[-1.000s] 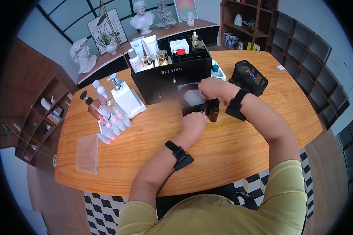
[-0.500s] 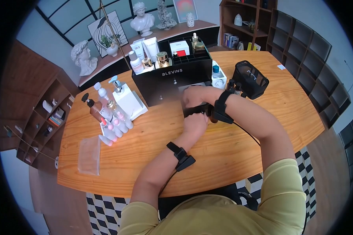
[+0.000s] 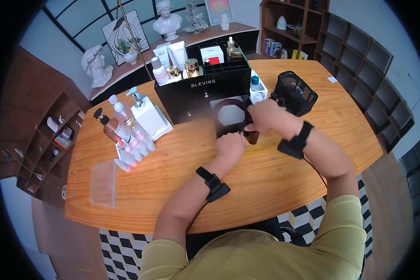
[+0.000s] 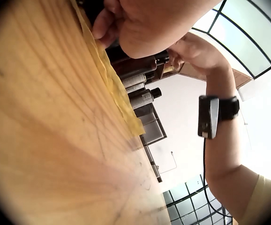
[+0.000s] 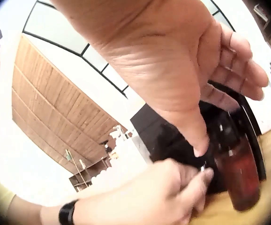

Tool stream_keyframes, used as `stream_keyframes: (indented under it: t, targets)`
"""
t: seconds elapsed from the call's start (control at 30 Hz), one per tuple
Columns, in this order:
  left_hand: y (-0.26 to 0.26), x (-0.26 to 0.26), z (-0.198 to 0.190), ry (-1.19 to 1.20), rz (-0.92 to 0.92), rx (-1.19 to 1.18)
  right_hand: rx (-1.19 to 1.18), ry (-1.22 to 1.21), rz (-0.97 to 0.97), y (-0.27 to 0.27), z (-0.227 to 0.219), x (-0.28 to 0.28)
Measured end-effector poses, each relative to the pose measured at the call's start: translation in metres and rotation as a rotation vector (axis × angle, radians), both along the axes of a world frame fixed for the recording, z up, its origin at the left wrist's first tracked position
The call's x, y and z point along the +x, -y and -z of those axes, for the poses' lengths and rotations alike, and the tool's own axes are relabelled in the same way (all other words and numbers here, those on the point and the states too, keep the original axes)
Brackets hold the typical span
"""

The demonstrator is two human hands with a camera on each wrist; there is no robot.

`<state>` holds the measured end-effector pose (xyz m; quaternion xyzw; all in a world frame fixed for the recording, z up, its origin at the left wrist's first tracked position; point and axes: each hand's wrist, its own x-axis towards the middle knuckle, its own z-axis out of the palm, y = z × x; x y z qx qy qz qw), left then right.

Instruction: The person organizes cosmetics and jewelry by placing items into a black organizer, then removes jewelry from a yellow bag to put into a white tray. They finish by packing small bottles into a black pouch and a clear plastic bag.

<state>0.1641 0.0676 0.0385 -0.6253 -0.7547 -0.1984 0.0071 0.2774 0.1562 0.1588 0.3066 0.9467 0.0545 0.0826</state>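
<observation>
A black organizer [image 3: 203, 100] marked BLEVINS stands on the table with its lower right drawer [image 3: 224, 133] pulled out; a pale area shows inside. My left hand [image 3: 231, 147] is at the drawer front and pinches its small knob [image 5: 203, 167] between thumb and finger. Just right of the drawer stands a dark brown bottle [image 5: 238, 176] with a black cap [image 5: 227, 133]. My right hand [image 3: 267, 115] is over this bottle, its fingers [image 5: 248, 70] spread and its thumb beside the cap, not closed round it.
Skincare tubes and jars [image 3: 191, 68] fill the organizer's top. A black mesh basket [image 3: 296, 93] and small dark bottles [image 4: 142, 97] are to the right, near a white tray [image 3: 262, 88]. Several pump bottles [image 3: 109, 127] and a clear pouch [image 3: 102, 183] lie left.
My right hand moved left over the drawer, then back right to the brown bottle, uncovering the drawer's inside. My left hand has kept its place at the drawer front.
</observation>
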Motion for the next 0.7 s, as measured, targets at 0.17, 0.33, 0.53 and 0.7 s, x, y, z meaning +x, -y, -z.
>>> stream_keyframes:
  t: [0.17,0.33,0.53,0.7]
  targets:
    - [0.001,0.000,0.001,0.004,-0.004,0.015,-0.024,-0.403,0.124,0.023,0.052,0.023]
    - [0.001,0.001,-0.004,-0.022,-0.033,0.037,-0.107,-0.820,0.123,0.025,0.069,0.047]
    - [-0.006,-0.012,-0.021,-0.034,-0.019,0.117,-0.124,-0.982,0.182,0.026,0.069,0.070]
    - [-0.030,-0.024,-0.032,-0.175,0.022,0.167,-0.164,-1.071,0.171,0.020,0.083,0.070]
